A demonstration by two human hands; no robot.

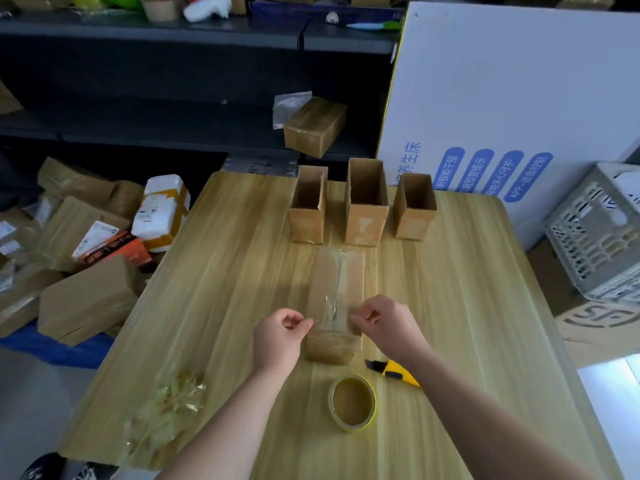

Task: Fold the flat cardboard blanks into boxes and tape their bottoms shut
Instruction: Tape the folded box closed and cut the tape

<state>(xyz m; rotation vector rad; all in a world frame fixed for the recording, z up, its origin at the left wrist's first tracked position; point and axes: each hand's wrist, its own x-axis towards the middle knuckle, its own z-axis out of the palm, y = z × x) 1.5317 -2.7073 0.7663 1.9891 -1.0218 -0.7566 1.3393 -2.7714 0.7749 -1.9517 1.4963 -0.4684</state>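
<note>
A folded cardboard box [353,282] lies on its side in the middle of the wooden table [225,271], its near end toward me. A strip of clear tape [330,311] runs along its top seam. My left hand [278,336] pinches the tape's left edge at the near end. My right hand [382,322] pinches its right edge. A yellow-rimmed tape roll [352,402] lies flat just in front of the box. Beside it, a yellow utility knife [394,372] is partly covered by my right forearm. Three open boxes stand upright at the far edge: left [308,206], middle [366,202], right [414,207].
Crumpled clear tape scraps [169,410] lie on the table's near left. Parcels [86,303] are heaped on the floor at left. A large white printed carton [519,109] and a grey crate [599,230] stand at right. Dark shelving [156,81] is behind, with a brown box [315,126].
</note>
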